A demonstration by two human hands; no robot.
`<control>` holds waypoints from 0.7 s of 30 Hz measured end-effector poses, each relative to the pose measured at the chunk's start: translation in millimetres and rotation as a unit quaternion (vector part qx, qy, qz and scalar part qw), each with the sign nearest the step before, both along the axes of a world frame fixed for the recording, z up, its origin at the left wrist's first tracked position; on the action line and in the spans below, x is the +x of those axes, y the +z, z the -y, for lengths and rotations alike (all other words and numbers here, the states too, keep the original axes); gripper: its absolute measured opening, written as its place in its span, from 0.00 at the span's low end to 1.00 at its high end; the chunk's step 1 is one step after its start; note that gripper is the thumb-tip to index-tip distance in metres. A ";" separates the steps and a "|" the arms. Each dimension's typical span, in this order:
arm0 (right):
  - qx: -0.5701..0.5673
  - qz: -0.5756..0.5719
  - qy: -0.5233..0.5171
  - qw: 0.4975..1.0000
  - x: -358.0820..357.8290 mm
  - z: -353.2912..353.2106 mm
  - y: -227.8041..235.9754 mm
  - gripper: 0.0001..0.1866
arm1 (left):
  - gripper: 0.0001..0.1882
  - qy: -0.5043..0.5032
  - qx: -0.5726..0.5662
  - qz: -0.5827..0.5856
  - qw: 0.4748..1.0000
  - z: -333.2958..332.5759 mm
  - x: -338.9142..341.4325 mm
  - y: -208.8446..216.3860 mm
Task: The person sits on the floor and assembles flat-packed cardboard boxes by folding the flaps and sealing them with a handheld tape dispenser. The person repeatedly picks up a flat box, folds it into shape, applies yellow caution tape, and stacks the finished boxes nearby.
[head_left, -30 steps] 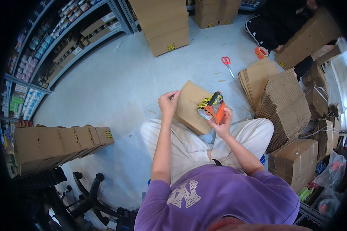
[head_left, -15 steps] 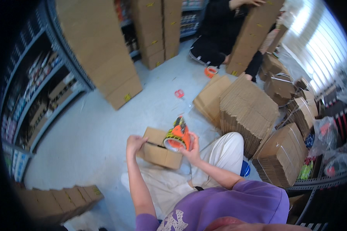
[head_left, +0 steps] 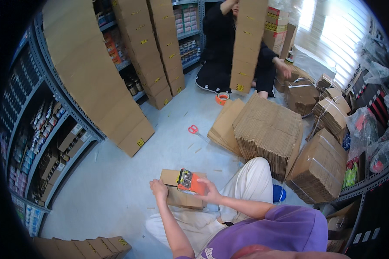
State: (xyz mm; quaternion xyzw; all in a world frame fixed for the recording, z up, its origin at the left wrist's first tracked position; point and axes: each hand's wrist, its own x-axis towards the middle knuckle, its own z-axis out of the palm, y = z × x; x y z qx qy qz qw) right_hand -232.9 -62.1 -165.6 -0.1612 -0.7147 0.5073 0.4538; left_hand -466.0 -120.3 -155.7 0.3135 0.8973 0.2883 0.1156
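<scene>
A small cardboard box (head_left: pixel 183 200) sits in front of my crossed legs, with a dark seam showing between its top flaps. My left hand (head_left: pixel 159 189) grips the box at its left edge, fingers curled in. Wrapped around an orange tape dispenser (head_left: pixel 198 184), my right hand (head_left: pixel 212 192) holds it over the box's top at the seam. The dispenser's metal and black head faces left, and its tape roll is mostly hidden. Whether tape touches the box, I cannot tell.
Red-handled scissors (head_left: pixel 193 129) and an orange tape roll (head_left: pixel 222 99) lie on the floor ahead. Flattened cartons (head_left: pixel 268 125) are stacked at right, beside strapped bundles (head_left: pixel 319 166). Tall box stacks (head_left: pixel 99 86) stand by the left shelves (head_left: pixel 52 129). A co-worker (head_left: pixel 216 52) sits behind another box column (head_left: pixel 245 47).
My right hand has turned the dispenser, so its head now lies over the box top instead of pointing up. The view has shifted. The co-worker's hand has reached out to the right.
</scene>
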 end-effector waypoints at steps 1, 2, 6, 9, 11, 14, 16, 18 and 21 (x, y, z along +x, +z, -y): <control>0.008 0.001 0.000 1.000 1.8 -1.6 -0.5 0.37 | 0.09 -0.001 0.014 -0.003 1.000 -3.8 -0.2 -4.7; 0.014 0.002 0.003 1.000 2.1 0.1 -0.4 0.37 | 0.09 0.002 0.027 -0.007 1.000 -3.8 -1.9 -9.0; 0.061 0.024 -0.037 0.997 4.3 8.6 -6.9 0.36 | 0.09 -0.052 0.085 0.007 0.995 -4.1 -12.6 -22.7; 0.092 0.034 -0.017 0.995 5.9 5.4 -38.8 0.37 | 0.11 -0.038 0.078 0.001 0.996 -3.5 -19.5 -32.3; 0.067 0.025 -0.019 0.997 6.0 7.8 -56.4 0.38 | 0.14 -0.048 0.083 -0.027 0.995 -1.3 -28.4 -41.9; 0.115 0.036 -0.047 0.992 9.0 5.4 -44.9 0.39 | 0.11 -0.054 0.079 0.044 0.994 -8.0 -30.3 -30.8; 0.072 0.013 0.002 0.997 10.3 0.2 -32.7 0.40 | 0.08 -0.055 0.122 0.062 0.989 -12.2 -23.7 -20.2; 0.048 0.003 0.032 0.998 8.6 -1.9 -22.1 0.41 | 0.08 -0.059 0.119 0.097 0.986 -8.9 -25.8 -15.7; 0.024 0.025 0.056 0.998 6.6 -3.7 -5.8 0.44 | 0.07 -0.065 0.126 0.139 0.980 -7.6 -26.5 -11.5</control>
